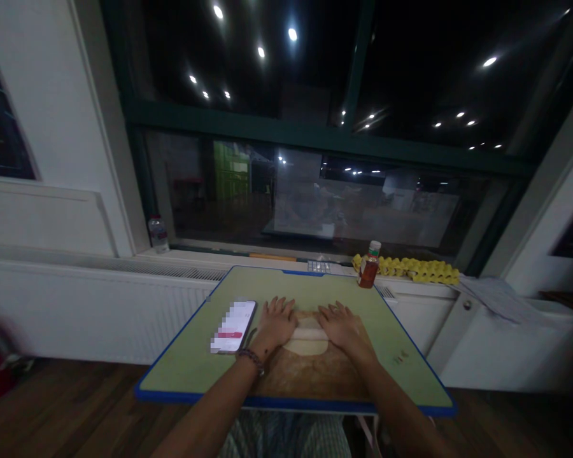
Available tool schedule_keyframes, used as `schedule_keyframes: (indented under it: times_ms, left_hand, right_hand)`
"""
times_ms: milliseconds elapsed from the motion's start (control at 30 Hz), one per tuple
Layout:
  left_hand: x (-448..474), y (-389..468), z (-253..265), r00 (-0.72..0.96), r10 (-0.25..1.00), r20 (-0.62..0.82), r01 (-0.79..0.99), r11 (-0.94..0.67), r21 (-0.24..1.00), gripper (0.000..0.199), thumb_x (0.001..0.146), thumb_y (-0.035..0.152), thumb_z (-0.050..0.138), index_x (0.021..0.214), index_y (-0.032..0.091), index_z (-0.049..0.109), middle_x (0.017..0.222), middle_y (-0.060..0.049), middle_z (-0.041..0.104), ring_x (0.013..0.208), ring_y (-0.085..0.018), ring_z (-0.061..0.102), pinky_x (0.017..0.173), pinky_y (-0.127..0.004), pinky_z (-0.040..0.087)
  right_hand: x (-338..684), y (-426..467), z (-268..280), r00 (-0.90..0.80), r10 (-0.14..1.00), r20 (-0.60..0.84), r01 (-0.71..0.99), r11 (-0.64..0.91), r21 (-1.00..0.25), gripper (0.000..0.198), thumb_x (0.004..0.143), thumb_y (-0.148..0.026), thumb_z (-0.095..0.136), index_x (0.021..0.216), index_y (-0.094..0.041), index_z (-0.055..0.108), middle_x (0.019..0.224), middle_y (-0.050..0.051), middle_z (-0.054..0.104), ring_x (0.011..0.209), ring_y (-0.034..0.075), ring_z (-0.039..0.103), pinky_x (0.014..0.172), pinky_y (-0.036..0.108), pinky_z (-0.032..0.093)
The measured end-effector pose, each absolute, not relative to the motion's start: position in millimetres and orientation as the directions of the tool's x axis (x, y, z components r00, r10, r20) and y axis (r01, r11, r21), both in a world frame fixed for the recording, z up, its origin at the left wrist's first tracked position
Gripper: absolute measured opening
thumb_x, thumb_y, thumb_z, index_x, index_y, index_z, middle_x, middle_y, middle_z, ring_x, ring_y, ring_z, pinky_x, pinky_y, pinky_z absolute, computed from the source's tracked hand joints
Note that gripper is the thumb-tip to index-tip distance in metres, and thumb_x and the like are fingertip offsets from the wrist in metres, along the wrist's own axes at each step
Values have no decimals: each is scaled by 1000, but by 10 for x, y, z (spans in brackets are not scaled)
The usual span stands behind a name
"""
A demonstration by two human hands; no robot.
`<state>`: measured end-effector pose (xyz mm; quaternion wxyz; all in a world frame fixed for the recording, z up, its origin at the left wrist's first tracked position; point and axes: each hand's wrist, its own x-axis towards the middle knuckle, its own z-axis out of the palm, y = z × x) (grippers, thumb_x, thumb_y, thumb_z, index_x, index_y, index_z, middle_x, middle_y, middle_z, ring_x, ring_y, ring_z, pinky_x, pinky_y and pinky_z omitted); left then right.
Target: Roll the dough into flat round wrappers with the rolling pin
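A pale rolling pin [311, 333] lies crosswise over a flat, round sheet of dough [306, 348] on a brown wooden board [310, 376]. My left hand [277, 322] rests palm down over the pin's left end, its fingers stretched forward. Over the right end lies my right hand [340, 324], also flat with fingers extended and slightly apart. Both palms hide the ends of the pin. To the left of my left hand a phone [236, 327] with a lit screen lies on the green table [181, 369].
A bottle of reddish-brown liquid [368, 267] stands at the table's far right corner. Behind it, yellow egg-carton material [410, 269] lies along the sill. Small bits [401, 357] lie on the right side. A clear bottle [158, 235] stands at the window's left.
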<state>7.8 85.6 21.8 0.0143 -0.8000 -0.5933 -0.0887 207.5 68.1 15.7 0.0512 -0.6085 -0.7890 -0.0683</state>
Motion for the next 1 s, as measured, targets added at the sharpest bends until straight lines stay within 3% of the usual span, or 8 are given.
schedule_keyframes:
  times_ms: [200,333,500,600,900,1000]
  left_hand:
    - [-1,522,151,377,892,248,912,-404,68,52,94,27,30,145,22,39,153,-8,37,143,-28,26,115,-50,18]
    - [-6,485,119,388,874,292,900,-427,85,53,92,26,31,144,25,40,152,-6,39,142,-26,29,116,-49,19]
    - [75,687,197,336,914,230,928,-362,83,53,91,26,33,144,22,42,150,-10,40,141,-29,31,113,-52,22]
    - [98,734,243,329,925,190,933,-349,85,55,90,25,35,144,19,41,151,-12,39,141,-31,30,113,-53,22]
    - [-72,351,130,444,861,249,873,-478,96,55,94,25,28,147,16,35,151,-7,39,141,-24,31,117,-44,21]
    - [-68,363,106,444,852,279,871,-483,90,55,93,24,30,147,17,35,151,-6,40,141,-23,31,117,-43,20]
  right_hand:
    - [1969,230,249,-208,950,233,978,204,40,48,97,-24,27,139,-19,49,143,9,49,140,28,30,113,47,21]
    - [1936,166,210,-186,951,248,983,183,36,49,96,-23,28,138,-15,50,142,10,50,139,28,33,114,45,21]
    - [1934,396,249,-171,967,191,984,159,75,46,95,-21,30,135,-19,53,139,10,53,138,28,35,111,48,26]
    - [1935,469,257,-185,971,155,982,175,76,47,95,-18,31,138,-20,50,141,10,51,137,28,37,111,48,28]
    - [2009,81,-15,-321,911,260,946,323,38,49,94,-15,27,138,-11,50,147,9,43,141,23,28,117,40,21]
    - [2007,104,-28,-307,910,278,950,308,43,49,94,-16,27,138,-11,48,147,10,43,141,23,29,117,41,20]
